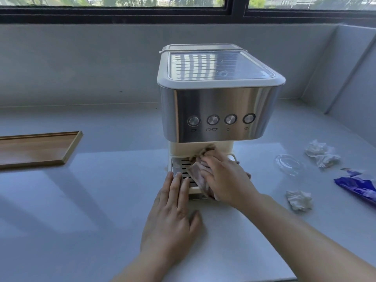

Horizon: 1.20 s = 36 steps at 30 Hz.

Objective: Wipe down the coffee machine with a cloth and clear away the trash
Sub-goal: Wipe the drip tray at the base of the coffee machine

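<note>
A cream and steel coffee machine (219, 98) stands on the grey counter (101, 200), its front towards me. My right hand (225, 178) presses a brownish cloth (198, 180) onto the drip tray (180, 165) under the spout. My left hand (173, 210) lies flat, fingers apart, with its fingertips on the tray's front left edge. Trash lies to the right: a crumpled tissue (321, 153), a second crumpled tissue (299, 199), a clear plastic lid (290, 164) and a blue wrapper (358, 187).
A wooden tray (38, 148) sits on the counter at the left. A grey wall and a dark-framed window run behind the machine. A side wall closes the counter at the far right.
</note>
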Each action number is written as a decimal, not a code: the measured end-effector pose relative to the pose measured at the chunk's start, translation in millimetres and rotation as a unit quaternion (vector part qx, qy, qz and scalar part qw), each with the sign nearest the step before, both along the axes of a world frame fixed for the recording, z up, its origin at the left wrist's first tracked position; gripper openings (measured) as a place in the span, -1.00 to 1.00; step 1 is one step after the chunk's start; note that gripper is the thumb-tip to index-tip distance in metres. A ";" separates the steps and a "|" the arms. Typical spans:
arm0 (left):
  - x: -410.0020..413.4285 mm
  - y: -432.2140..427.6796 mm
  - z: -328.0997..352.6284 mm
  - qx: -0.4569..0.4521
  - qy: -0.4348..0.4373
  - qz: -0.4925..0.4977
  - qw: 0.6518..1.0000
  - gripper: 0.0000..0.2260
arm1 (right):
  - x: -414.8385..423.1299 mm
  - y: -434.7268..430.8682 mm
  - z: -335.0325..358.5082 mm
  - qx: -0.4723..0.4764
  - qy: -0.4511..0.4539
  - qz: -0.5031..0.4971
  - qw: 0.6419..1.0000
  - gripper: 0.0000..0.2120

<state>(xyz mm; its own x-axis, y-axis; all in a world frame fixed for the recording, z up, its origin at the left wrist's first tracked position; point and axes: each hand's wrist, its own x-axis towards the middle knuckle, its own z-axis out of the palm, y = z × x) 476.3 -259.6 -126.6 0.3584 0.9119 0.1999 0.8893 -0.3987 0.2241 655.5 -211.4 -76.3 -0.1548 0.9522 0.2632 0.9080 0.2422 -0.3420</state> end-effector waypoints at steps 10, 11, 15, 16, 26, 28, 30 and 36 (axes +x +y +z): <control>0.5 -0.9 0.8 0.006 -0.018 -0.012 1.000 -0.32 | 12.4 7.1 -2.1 0.021 0.007 -0.070 0.997 -0.80; -0.1 -0.9 1.2 0.003 -0.020 -0.013 1.000 -0.32 | 2.9 9.7 -0.3 0.027 0.000 -0.052 0.998 -0.79; -1.5 -1.0 4.6 0.002 -0.030 -0.019 0.999 -0.32 | 6.9 8.2 14.3 -0.004 0.010 0.088 0.996 -0.80; -1.8 -1.1 5.2 0.003 -0.032 -0.019 0.999 -0.33 | 18.1 7.7 15.6 -0.018 0.006 0.096 0.995 -0.78; -1.5 -4.7 9.7 0.037 -0.053 -0.015 0.998 -0.37 | -17.3 9.5 1.0 0.036 0.008 0.037 0.999 -0.75; -2.0 -4.8 8.4 0.032 -0.059 -0.015 0.998 -0.38 | -5.3 6.5 7.1 0.020 0.003 0.073 0.997 -0.79; -1.9 -4.4 8.7 0.030 -0.062 -0.013 0.998 -0.38 | 19.9 1.5 9.0 0.005 0.005 0.069 0.998 -0.77; 0.6 -6.3 12.7 0.015 -0.059 -0.011 0.998 -0.35 | 15.0 -5.4 2.9 0.019 0.024 -0.082 0.996 -0.81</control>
